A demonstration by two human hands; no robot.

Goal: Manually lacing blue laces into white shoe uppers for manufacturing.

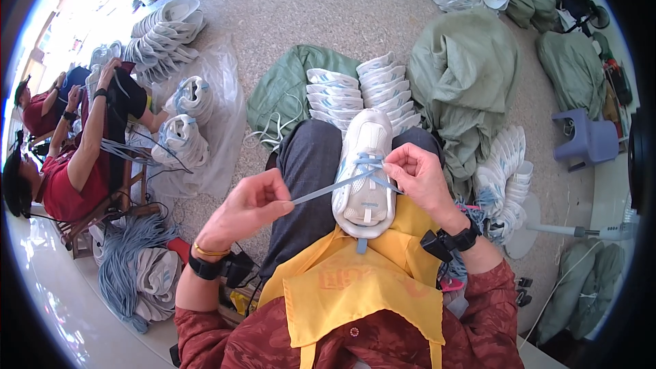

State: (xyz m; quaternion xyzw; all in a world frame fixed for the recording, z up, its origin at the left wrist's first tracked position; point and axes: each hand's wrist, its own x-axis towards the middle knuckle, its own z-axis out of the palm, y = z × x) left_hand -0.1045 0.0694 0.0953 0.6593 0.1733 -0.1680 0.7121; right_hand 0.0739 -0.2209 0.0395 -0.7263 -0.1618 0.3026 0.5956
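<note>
A white sneaker (374, 125) lies on my lap with its toe pointing away from me. A flat light-blue shoelace (322, 192) runs through its upper eyelets. My left hand (254, 203) is closed, pinching the lace and drawing it out taut to the left of the shoe. Close over the eyelets on the right side, my right hand (415, 174) pinches the lace between thumb and fingertips. Under the shoe's heel is my yellow apron (362, 294), spread over my thighs.
Stacked white shoe uppers (335, 96) stand beyond my knees, between green cloth sacks (465, 61). More shoes (506, 178) lie at right, near a purple stool (584, 138). Blue laces (126, 266) hang at left. Co-workers in red (68, 188) sit at far left beside sneakers (181, 140).
</note>
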